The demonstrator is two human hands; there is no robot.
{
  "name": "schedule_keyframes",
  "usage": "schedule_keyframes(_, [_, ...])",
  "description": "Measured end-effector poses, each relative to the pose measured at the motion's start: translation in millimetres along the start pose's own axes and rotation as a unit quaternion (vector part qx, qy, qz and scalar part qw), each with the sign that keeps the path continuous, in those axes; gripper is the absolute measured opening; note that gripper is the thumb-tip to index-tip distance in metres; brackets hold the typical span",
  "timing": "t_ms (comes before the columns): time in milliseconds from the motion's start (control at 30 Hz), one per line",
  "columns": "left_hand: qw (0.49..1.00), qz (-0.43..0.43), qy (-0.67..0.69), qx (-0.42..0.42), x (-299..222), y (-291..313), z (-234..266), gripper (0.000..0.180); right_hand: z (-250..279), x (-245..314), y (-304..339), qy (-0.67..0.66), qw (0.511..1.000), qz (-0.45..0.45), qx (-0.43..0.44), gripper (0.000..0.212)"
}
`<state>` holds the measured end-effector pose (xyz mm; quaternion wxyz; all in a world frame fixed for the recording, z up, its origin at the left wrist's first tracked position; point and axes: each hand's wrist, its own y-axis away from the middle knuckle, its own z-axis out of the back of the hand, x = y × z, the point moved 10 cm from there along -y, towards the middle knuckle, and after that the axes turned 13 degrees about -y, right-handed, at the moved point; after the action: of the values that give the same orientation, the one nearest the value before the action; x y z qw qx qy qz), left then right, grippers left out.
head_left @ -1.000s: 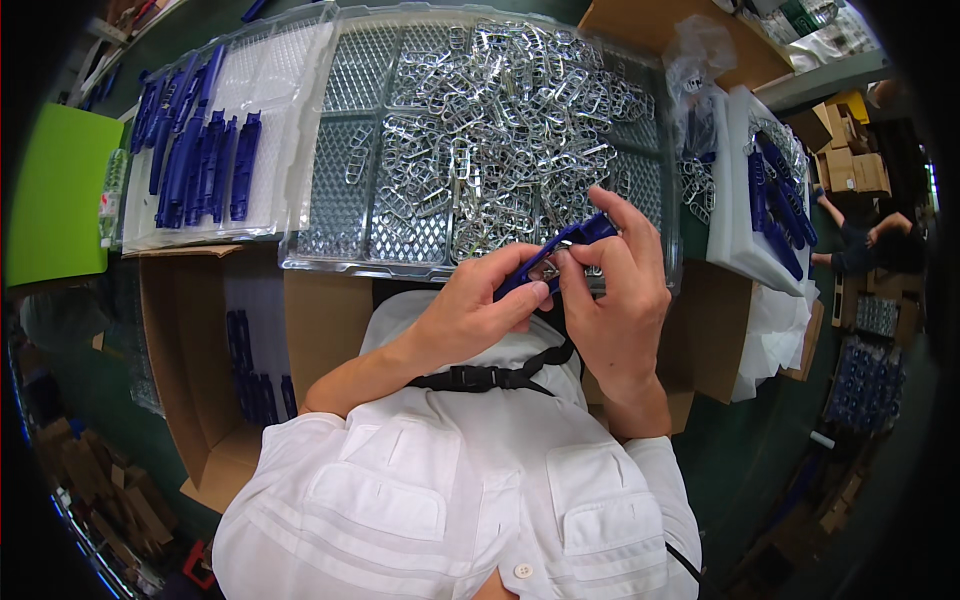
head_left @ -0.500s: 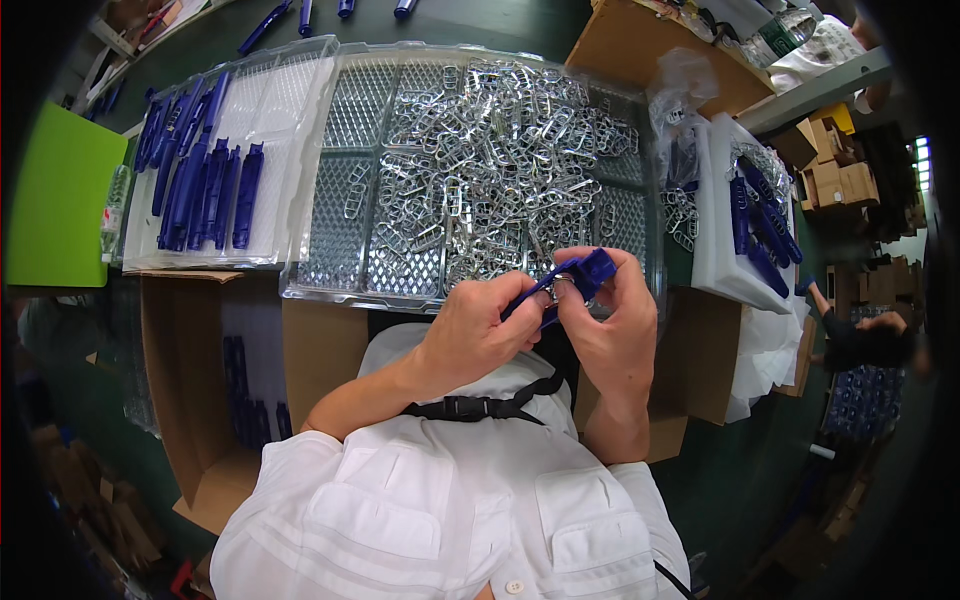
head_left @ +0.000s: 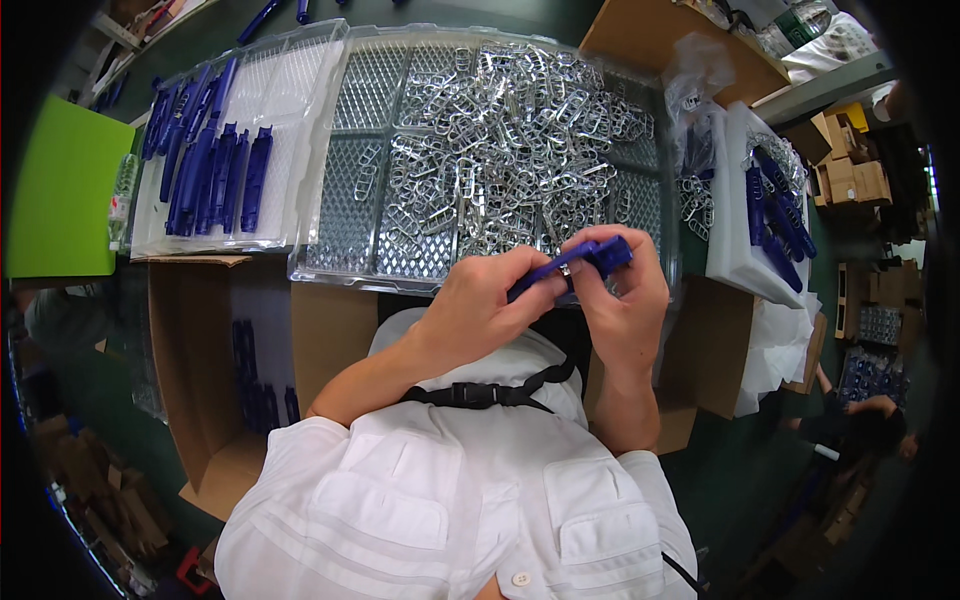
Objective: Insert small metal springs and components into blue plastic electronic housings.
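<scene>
Just in front of the near edge of a clear plastic tray (head_left: 345, 240), both my hands hold one long dark-blue plastic piece (head_left: 612, 254). My left hand (head_left: 485, 305) pinches its left end between thumb and fingers. Around the wider right end, my right hand (head_left: 628, 300) is closed, its thumb on the near side. A small shiny metal bit (head_left: 565, 269) shows at the piece between my hands; its shape is mostly hidden by my fingers. Behind them, a heap of wire-like metal clips (head_left: 510, 150) fills much of the tray.
At the left, another clear tray (head_left: 290, 85) bears several blue pieces (head_left: 205, 180), beside a bottle (head_left: 122, 200) and green panel (head_left: 65, 190). An open cardboard box (head_left: 185, 370) stands below. More blue pieces (head_left: 778, 215) lie in a white foam box (head_left: 728, 220) at right.
The view has shifted slightly, so the trays sit higher in the picture. My hands and the blue piece are a little farther right, and the piece's right end has turned slightly. Both hands keep their hold.
</scene>
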<state>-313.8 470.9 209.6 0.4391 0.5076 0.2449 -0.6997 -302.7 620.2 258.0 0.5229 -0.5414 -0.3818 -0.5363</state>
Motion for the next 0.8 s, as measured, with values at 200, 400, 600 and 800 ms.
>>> schedule_keyframes(200, [0.986,-0.153,-0.011,0.065,-32,22,19,0.041,25,26,10,-0.222,0.959,0.168,0.055,0.030])
schedule_keyframes(400, [0.970,-0.220,-0.077,-0.071,-56,30,38,0.060,36,32,12,-0.091,0.972,0.211,0.053,0.033])
schedule_keyframes(600, [0.956,-0.246,-0.120,-0.108,-63,26,43,0.063,40,22,7,-0.085,0.976,0.197,0.038,0.034])
schedule_keyframes(800, [0.959,-0.229,-0.129,-0.108,-63,16,51,0.054,40,7,-5,-0.096,0.984,0.148,0.004,0.039])
